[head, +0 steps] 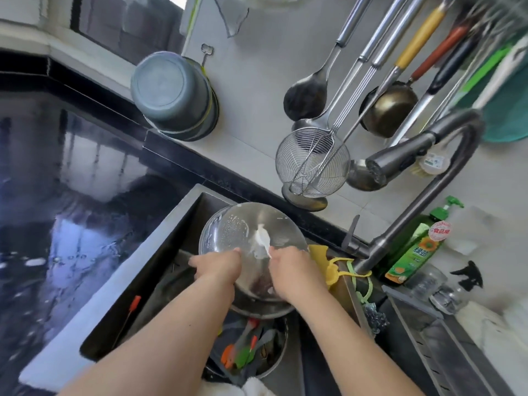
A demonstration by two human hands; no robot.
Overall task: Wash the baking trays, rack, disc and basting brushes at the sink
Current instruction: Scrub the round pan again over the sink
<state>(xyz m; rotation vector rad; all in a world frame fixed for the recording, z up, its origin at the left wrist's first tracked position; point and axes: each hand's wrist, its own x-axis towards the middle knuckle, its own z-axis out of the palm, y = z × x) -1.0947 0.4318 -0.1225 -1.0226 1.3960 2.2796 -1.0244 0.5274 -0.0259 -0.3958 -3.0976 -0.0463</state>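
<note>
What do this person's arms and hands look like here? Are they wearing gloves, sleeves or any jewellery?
Both forearms are bare right down to the bottom of the picture: no sleeves show. The left hand and the right hand wear no gloves, and no watch, bracelet or ring can be seen. Something white and fluffy shows at the bottom edge; what it is cannot be told.

**Sink, both hands at steel bowl**

Left hand (218, 267) grips near rim of tilted steel bowl (243, 230) over sink (160, 247). Right hand (294, 271) pinches a white spatula (262, 238) against bowl interior. Lower pot (274, 355) holds orange and green brushes (243, 357). Faucet (380, 167) above right; green soap bottle (414, 247) beside it.
</note>
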